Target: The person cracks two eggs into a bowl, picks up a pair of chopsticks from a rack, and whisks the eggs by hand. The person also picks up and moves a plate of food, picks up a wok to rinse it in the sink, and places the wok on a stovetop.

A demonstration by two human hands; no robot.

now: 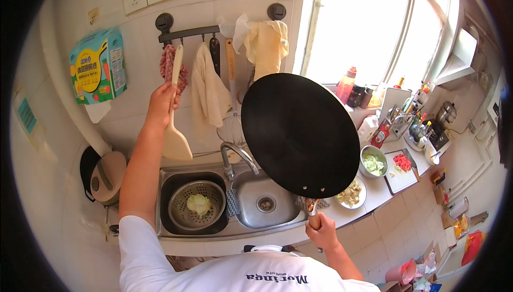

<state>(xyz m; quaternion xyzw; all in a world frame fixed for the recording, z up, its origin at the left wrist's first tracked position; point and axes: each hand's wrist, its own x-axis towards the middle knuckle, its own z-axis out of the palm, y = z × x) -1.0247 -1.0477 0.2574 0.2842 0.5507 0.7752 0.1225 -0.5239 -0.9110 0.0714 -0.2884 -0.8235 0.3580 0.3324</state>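
Note:
My left hand [162, 105] is raised to the wall and grips the handle of a cream-coloured spatula [176, 143], blade downward. The spatula's top end is at a hook of the black rail [192, 32]; whether it hangs on it I cannot tell. In my right hand [322, 230] is the wooden-and-metal handle of a black wok [300, 135]. The wok is tilted up above the right sink basin [256, 215], its dark inside seemingly facing me, and it hides part of the counter and window sill. A perforated metal colander [176, 213] holding a piece of cabbage [199, 205] sits in the left basin.
Beside the sink are a plate of sliced food [350, 193], a bowl of chopped greens [374, 163] and a cutting board [394, 185] with red pieces and a knife [412, 163]. The faucet [236, 151] arches between the basins. Cloths [208, 87] hang from the rail.

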